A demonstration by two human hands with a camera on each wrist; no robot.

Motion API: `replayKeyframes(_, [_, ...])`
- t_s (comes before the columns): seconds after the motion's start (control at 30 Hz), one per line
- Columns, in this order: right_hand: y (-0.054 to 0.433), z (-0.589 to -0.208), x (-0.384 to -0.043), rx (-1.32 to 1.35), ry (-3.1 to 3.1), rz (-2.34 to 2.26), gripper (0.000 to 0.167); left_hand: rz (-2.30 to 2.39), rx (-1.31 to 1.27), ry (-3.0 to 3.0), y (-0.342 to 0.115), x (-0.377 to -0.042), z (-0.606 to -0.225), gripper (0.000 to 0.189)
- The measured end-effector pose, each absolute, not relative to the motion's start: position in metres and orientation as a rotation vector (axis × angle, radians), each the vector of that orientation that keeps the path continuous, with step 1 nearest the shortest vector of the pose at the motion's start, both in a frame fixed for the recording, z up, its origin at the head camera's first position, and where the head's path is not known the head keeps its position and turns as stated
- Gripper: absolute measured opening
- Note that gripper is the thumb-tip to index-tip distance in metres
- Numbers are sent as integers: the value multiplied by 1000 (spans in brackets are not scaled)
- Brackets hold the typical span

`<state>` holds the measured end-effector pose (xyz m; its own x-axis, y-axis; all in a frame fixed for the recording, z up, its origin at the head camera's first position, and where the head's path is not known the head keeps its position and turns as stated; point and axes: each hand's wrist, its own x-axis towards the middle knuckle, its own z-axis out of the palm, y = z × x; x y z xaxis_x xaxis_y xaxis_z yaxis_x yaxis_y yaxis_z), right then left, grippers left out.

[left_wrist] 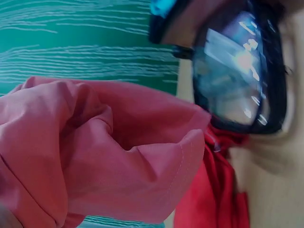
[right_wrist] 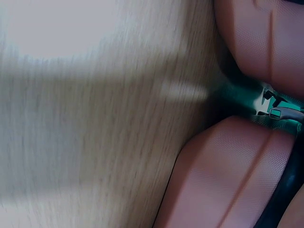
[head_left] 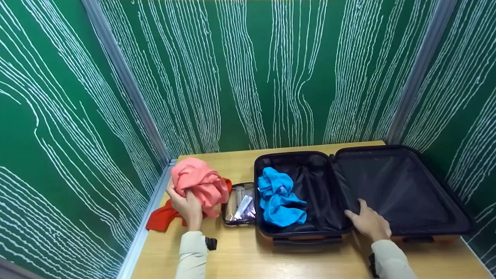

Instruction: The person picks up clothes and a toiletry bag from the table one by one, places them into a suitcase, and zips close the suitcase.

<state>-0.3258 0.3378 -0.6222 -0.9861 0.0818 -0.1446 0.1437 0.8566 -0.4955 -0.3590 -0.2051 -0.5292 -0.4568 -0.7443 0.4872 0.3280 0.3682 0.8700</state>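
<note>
My left hand grips a bunched pink garment, raised over a red garment on the table's left side. Folds of the pink cloth fill much of the left wrist view and cover most of that hand. My right hand rests with loose fingers on the near edge of an open suitcase, close to its hinge. In the suitcase's left half lies a crumpled blue garment. The right wrist view shows the suitcase's orange-brown shell.
A clear toiletry pouch with a white tube inside sits against the suitcase's left side. The suitcase's right half lies spread to the right. Green walls with white lines enclose the wooden table.
</note>
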Motion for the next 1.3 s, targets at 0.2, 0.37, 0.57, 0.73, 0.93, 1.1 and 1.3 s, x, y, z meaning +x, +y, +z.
replayKeyframes(0.2, [338, -625, -326, 163, 2927, -822, 97, -1399, 403, -1558, -199, -358, -519, 22])
replayKeyframes(0.37, [338, -626, -326, 175, 2932, -802, 98, -1519, 366, -1511, -197, -359, -518, 36])
replayKeyframes(0.57, [337, -626, -326, 181, 2943, -803, 96, -1565, 331, -1562, -195, -360, -520, 36])
replayKeyframes(0.73, [337, -626, -326, 190, 2947, -789, 96, -1414, 400, -1659, -192, -359, -523, 20])
replayKeyframes(0.93, [337, -626, -326, 204, 2942, -774, 97, -1327, 572, -1774, -189, -355, -523, 34])
replayKeyframes(1.1, [338, -627, -326, 199, 2946, -747, 99, -1506, 581, -1735, -189, -354, -521, 24])
replayKeyframes(1.3, [338, -626, -327, 208, 2945, -746, 98, -1596, 611, -1689, -187, -353, -518, 26])
